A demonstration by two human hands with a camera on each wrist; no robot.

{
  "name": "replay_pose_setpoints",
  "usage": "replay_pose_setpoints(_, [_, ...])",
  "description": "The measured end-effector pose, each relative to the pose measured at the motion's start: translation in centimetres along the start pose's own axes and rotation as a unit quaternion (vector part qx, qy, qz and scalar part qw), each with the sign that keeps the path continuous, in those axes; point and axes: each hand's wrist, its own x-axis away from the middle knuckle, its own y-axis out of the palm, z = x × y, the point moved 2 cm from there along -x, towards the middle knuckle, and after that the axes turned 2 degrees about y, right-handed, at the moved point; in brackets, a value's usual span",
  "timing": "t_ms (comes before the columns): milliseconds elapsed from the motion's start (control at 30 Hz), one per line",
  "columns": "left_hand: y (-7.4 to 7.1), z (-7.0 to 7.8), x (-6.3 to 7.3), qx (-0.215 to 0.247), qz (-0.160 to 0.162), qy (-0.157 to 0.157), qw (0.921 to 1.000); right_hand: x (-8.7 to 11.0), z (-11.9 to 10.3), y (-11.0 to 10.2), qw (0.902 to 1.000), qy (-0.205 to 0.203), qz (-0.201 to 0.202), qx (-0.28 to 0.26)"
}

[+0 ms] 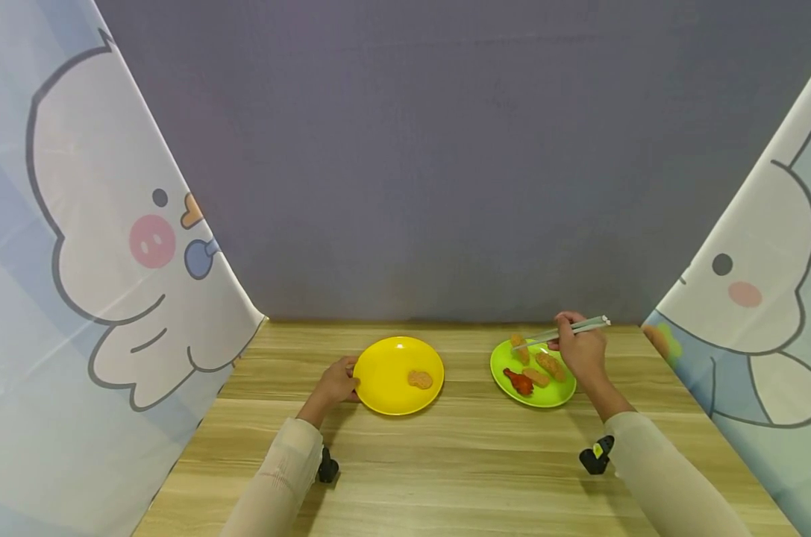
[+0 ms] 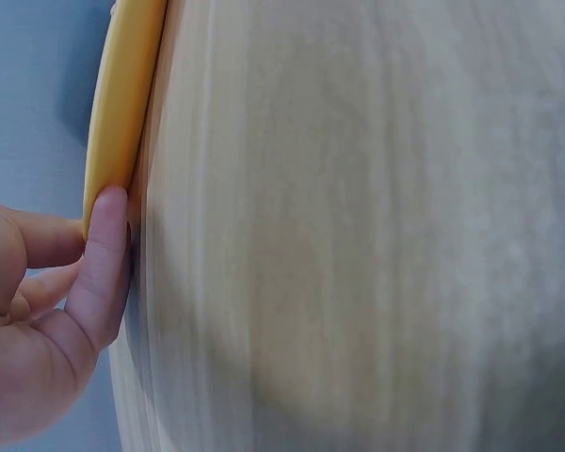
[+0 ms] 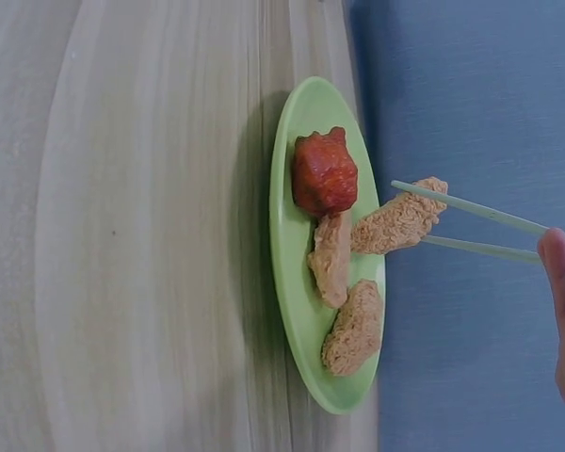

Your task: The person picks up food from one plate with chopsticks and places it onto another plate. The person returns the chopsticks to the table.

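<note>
My left hand [image 1: 338, 382] pinches the left rim of a yellow plate [image 1: 381, 373], with the thumb and a finger meeting its edge in the left wrist view. A tan nugget [image 1: 420, 380] lies on that plate's right side. In my right hand [image 1: 582, 350] is a pair of pale green chopsticks [image 1: 588, 326]. Their tips straddle a breaded chicken piece [image 3: 402, 221], which stands tilted up over the green plate [image 3: 306, 104]. A red drumstick [image 3: 325, 171], a smooth tan nugget [image 3: 331, 259] and another breaded piece [image 3: 353, 330] lie on the same plate.
Both plates stand on a wood-grain table [image 1: 445, 462], towards its back edge. A grey backdrop [image 1: 405, 164] rises behind it. Cartoon-printed sheets [image 1: 177, 321] flank the table on both sides. A black wrist camera [image 1: 596, 456] sits by each sleeve.
</note>
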Motion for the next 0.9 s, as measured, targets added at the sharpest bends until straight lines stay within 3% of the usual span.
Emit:
replay_pose_setpoints(433, [0.1,0.1,0.0,-0.006,0.002,-0.002,1.0,-0.5,-0.4,-0.1,0.999,0.014,0.009,-0.04])
replay_pose_setpoints(900, [0.0,0.1,0.2,-0.006,-0.002,-0.004,1.0,0.6,-2.3,2.2,0.9932,0.027,-0.02,-0.111])
